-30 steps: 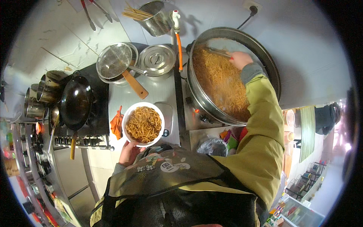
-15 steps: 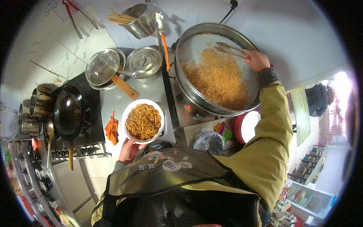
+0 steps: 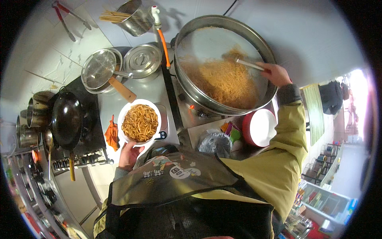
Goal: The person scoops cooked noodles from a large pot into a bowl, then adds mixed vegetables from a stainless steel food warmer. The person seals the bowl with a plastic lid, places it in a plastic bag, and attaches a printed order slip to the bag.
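Observation:
My left hand (image 3: 129, 154) grips the near rim of a white bowl (image 3: 160, 119), thumb at the edge. Brown, sauced noodles (image 3: 140, 122) fill the bowl, which is over the steel counter. At the far right, my right hand (image 3: 277, 74) is closed on metal tongs (image 3: 249, 64). Their tips reach into the far side of a heap of paler noodles (image 3: 223, 81) and are partly hidden there. This heap lies in a large round steel pan (image 3: 271, 47) with a high rim. Part of the pan's flat bottom shows beyond the noodles.
A kitchen scale (image 3: 162, 135) sits beside the bowl. Left of it are an orange cloth (image 3: 112, 133), a strainer (image 3: 99, 69), a lidded pot (image 3: 142, 59) and a black wok (image 3: 67, 119). Near the pan stand a red-and-white basin (image 3: 260, 127) and a plastic-lined container (image 3: 215, 143).
The tongs have come down from above the noodles into the heap's far side, and their arms are closer together. The view has shifted slightly. My left hand still holds the bowl.

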`<state>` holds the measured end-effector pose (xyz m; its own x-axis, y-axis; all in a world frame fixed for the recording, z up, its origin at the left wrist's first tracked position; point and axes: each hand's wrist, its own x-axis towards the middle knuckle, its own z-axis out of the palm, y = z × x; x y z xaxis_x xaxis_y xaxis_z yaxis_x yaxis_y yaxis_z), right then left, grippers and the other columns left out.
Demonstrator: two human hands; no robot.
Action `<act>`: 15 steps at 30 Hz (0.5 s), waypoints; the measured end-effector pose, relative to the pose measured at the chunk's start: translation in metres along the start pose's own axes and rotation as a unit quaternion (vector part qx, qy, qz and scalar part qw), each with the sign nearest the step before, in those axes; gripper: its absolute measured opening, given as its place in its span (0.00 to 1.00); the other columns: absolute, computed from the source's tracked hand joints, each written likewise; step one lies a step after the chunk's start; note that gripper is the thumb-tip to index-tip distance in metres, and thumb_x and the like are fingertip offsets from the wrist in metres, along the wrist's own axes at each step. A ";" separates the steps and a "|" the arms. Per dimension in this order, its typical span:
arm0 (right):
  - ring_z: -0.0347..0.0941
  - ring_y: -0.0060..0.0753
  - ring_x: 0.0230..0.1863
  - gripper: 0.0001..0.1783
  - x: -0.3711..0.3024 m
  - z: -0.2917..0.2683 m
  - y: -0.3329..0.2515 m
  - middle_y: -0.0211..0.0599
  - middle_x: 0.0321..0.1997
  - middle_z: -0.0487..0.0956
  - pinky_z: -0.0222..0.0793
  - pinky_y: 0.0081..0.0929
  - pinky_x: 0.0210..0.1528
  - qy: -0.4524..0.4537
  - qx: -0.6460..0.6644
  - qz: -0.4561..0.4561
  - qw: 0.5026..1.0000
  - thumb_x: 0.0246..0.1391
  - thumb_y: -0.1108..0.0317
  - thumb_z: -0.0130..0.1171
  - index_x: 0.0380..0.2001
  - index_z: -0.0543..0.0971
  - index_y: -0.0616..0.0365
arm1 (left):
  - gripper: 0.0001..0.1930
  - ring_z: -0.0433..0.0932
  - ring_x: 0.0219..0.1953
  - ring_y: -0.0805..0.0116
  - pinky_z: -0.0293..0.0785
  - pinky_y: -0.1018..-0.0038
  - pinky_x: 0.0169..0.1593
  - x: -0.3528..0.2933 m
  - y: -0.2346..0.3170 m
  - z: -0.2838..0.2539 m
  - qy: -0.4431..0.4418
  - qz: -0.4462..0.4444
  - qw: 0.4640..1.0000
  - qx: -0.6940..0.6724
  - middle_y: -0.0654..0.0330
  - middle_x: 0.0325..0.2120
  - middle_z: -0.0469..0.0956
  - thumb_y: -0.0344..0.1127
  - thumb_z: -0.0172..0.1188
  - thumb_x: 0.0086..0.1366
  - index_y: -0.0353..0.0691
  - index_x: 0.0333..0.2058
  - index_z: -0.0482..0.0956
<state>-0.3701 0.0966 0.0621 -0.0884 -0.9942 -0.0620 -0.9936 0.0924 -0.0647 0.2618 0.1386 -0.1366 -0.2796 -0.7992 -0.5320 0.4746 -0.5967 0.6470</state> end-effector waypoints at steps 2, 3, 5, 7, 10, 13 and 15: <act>0.77 0.50 0.42 0.23 -0.001 0.007 0.016 0.45 0.39 0.80 0.73 0.40 0.42 0.076 -0.014 0.064 0.995 0.53 0.61 0.56 0.54 0.75 0.34 | 0.19 0.78 0.46 0.63 0.79 0.66 0.46 0.003 0.000 0.001 -0.023 -0.005 1.000 -0.001 0.56 0.47 0.76 0.30 0.55 0.62 0.35 0.52 0.68; 0.77 0.51 0.41 0.23 -0.002 0.013 0.024 0.45 0.37 0.80 0.73 0.41 0.42 0.088 -0.049 0.088 0.991 0.52 0.61 0.56 0.54 0.75 0.35 | 0.19 0.78 0.46 0.63 0.79 0.66 0.46 0.003 -0.001 0.002 -0.032 -0.011 0.999 -0.007 0.56 0.47 0.76 0.31 0.55 0.62 0.35 0.52 0.68; 0.77 0.51 0.40 0.23 0.000 0.030 0.028 0.46 0.37 0.80 0.73 0.42 0.41 0.083 -0.137 0.055 0.986 0.52 0.61 0.56 0.54 0.75 0.36 | 0.20 0.77 0.47 0.64 0.78 0.67 0.47 0.001 -0.001 0.005 -0.039 -0.024 0.999 -0.012 0.57 0.48 0.76 0.31 0.55 0.63 0.36 0.53 0.68; 0.78 0.51 0.39 0.23 -0.009 0.040 0.022 0.46 0.36 0.80 0.73 0.43 0.41 0.053 -0.155 0.041 0.986 0.52 0.60 0.56 0.54 0.76 0.37 | 0.20 0.77 0.47 0.65 0.78 0.68 0.47 -0.002 0.001 0.007 -0.029 -0.043 0.999 -0.006 0.57 0.49 0.75 0.32 0.55 0.63 0.36 0.54 0.68; 0.78 0.50 0.38 0.23 -0.048 0.041 -0.009 0.46 0.36 0.81 0.73 0.44 0.40 0.015 -0.097 0.027 0.995 0.52 0.60 0.56 0.54 0.76 0.38 | 0.22 0.77 0.48 0.65 0.77 0.69 0.47 0.000 0.004 0.010 -0.080 -0.043 0.995 0.028 0.57 0.49 0.75 0.32 0.54 0.63 0.37 0.56 0.66; 0.78 0.50 0.37 0.23 -0.100 0.023 -0.041 0.45 0.35 0.81 0.73 0.43 0.39 0.056 -0.082 0.008 0.995 0.51 0.61 0.57 0.53 0.76 0.39 | 0.25 0.73 0.53 0.66 0.72 0.66 0.52 0.007 0.009 0.011 -0.119 -0.068 0.987 0.085 0.61 0.53 0.73 0.35 0.53 0.63 0.41 0.59 0.63; 0.78 0.50 0.36 0.27 -0.141 0.009 -0.055 0.45 0.36 0.81 0.73 0.43 0.39 0.067 -0.052 0.060 0.995 0.50 0.62 0.60 0.56 0.73 0.41 | 0.27 0.70 0.57 0.63 0.67 0.61 0.59 0.013 0.011 0.014 -0.153 -0.083 0.979 0.102 0.60 0.56 0.70 0.34 0.53 0.61 0.40 0.59 0.62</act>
<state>-0.3025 0.2318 0.0657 -0.2087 -0.9754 0.0710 -0.9766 0.2118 0.0386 0.2515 0.1207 -0.1282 -0.5912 -0.6550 -0.4706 0.2327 -0.6972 0.6781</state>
